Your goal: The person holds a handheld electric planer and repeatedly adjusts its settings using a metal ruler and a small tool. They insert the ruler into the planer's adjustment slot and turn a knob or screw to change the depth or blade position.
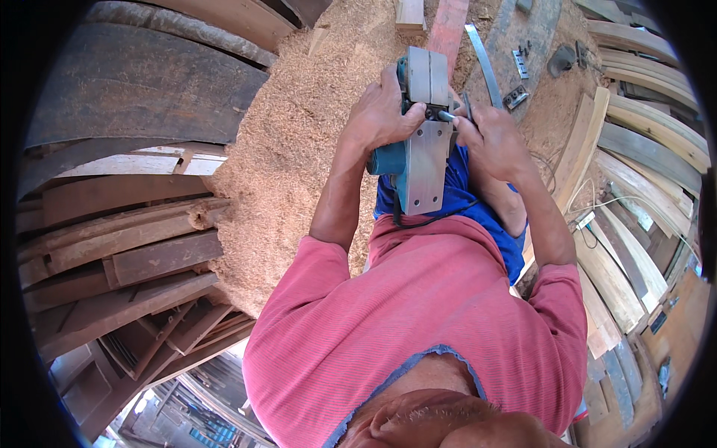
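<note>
An electric hand planer [427, 168], teal-bodied with its flat metal sole facing up, lies over my lap on the blue shorts. My left hand [379, 112] is wrapped round its far left side, with the thumb near the gap between the two sole plates. From the right, my right hand [497, 138] grips a small metal wrench [447, 116], its tip at the cutter slot in that gap. Part of the wrench is hidden by the fingers. Whether its tip sits on a bolt I cannot tell.
Wood shavings [276, 179] cover the ground. On a worn board [515, 30] ahead lie a long metal strip [485, 66], a slotted metal plate [520, 64], a small clamp-like metal part [515, 97] and a dark rounded piece [562, 60]. Stacked timber [127, 231] stands left; planks [657, 134] lie right.
</note>
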{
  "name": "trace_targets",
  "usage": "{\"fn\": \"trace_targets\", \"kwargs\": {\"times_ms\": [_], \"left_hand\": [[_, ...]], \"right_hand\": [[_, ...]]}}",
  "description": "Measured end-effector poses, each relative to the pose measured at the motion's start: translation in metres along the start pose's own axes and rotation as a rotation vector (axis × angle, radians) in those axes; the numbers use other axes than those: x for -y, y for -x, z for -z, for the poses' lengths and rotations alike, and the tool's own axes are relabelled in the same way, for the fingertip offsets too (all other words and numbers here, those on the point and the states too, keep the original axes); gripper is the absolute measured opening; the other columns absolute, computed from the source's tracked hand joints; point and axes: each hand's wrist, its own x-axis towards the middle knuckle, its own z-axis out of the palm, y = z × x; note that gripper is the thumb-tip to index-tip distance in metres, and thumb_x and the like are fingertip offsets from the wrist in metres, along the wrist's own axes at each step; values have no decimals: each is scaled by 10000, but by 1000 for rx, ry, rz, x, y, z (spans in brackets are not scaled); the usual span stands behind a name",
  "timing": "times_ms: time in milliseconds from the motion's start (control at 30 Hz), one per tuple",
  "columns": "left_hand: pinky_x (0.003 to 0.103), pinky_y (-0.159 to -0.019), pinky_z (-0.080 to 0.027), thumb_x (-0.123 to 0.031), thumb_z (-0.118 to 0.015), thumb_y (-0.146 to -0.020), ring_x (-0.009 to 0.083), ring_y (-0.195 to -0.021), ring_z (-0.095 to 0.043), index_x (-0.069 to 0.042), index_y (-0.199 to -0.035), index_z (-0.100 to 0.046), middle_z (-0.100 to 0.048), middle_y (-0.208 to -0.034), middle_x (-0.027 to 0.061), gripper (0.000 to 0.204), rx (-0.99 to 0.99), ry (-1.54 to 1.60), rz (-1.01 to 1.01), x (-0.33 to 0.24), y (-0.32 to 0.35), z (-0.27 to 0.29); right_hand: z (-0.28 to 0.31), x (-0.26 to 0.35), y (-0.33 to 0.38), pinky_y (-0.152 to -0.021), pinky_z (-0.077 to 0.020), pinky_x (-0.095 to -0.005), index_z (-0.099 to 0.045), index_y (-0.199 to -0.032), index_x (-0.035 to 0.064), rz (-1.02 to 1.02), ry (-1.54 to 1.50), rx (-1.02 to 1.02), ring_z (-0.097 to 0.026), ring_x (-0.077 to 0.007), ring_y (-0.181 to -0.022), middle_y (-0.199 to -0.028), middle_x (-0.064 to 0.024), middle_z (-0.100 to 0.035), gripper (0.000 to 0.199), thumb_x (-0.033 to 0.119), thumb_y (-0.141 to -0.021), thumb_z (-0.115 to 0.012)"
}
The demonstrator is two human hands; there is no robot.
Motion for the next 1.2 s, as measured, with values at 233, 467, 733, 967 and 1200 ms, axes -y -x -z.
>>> {"fn": "trace_targets", "kwargs": {"times_ms": [233, 467, 733, 967, 1200], "left_hand": [[591, -1060, -559, -419, -707, -890, 580, -1193, -695, 146, -1563, -336, -693, -1263, 436, 953, 23, 53, 10, 1, -1, 2], [595, -1082, -543, -419, -707, -893, 583, -1230, -672, 141, -1561, -339, -676, -1296, 443, 946, 20, 19, 34, -3, 0, 1], [592, -1094, -534, -411, -706, -889, 590, -1235, -663, 144, -1545, -358, -676, -1287, 441, 928, -24, 36, -9, -2, 2, 1], [588, -1099, -533, -418, -711, -892, 582, -1239, -660, 140, -1543, -361, -675, -1296, 434, 926, 50, 42, 49, -6, -1, 4], [591, -1102, -535, -420, -716, -897, 578, -1243, -660, 137, -1547, -356, -679, -1299, 429, 929, 48, 18, 72, -8, 3, 3]], "right_hand": [[2, 6, 9, -829, -567, -461, -779, -1200, 86, 320, 393, -145, -699, -343, -952, -973, -141, -748, 272, 120, -931, -762], [-5, -1, 3, -797, -571, -465, -782, -1179, 72, 437, 395, -125, -706, -326, -897, -954, -111, -760, 248, 122, -937, -777], [1, 2, 3, -810, -582, -471, -795, -1155, 33, -33, -134, -14, -731, -351, -871, -991, -131, -794, 200, 142, -998, -738], [0, 6, 8, -783, -571, -472, -775, -1226, 64, 389, 411, -126, -680, -343, -896, -1015, -122, -786, 306, 143, -931, -797], [-7, 4, 3, -776, -562, -497, -753, -1198, 37, 148, 100, 19, -714, -360, -851, -955, -154, -784, 249, 204, -1014, -733]]}}
